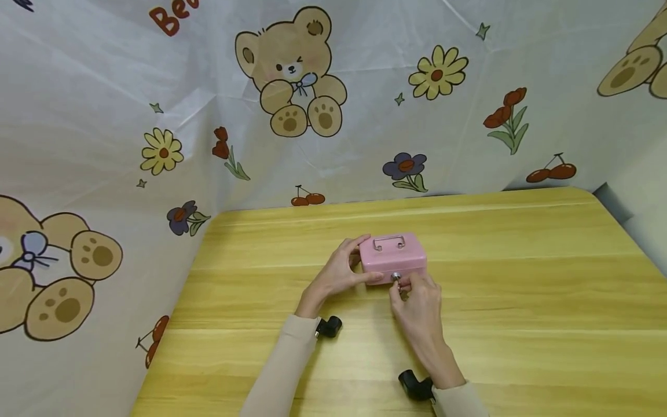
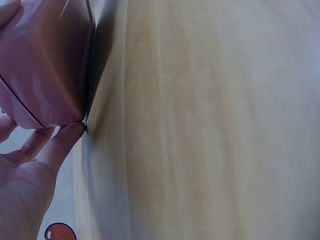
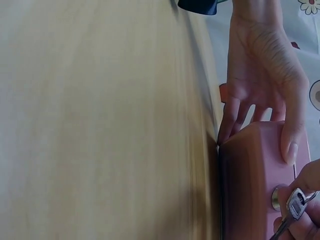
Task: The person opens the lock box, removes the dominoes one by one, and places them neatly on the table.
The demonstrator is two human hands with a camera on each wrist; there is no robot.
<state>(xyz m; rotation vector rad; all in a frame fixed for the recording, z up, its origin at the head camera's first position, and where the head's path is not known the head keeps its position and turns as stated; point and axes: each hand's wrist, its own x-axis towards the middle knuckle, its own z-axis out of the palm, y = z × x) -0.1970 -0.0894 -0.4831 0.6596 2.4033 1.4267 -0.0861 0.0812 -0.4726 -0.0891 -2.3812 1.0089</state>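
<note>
A pink metal cash box (image 1: 393, 256) stands on the wooden table, with a silver carrying handle (image 1: 389, 238) folded on its lid. My left hand (image 1: 341, 269) holds the box's left end, thumb across the front face and fingers round the side. At the round silver lock (image 3: 275, 199) on the front, my right hand (image 1: 421, 301) pinches a key between thumb and forefinger. Its fingers hide the part at the keyhole. A second silver key (image 3: 297, 204) on a ring hangs beside those fingers in the right wrist view. The lid looks closed down on the body.
The wooden table (image 1: 521, 301) reaches out on both sides of the box. Behind and to the left hangs a white cloth (image 1: 365, 162) printed with bears and flowers. A black wrist camera sits at each cuff, one by the left sleeve (image 1: 281, 370).
</note>
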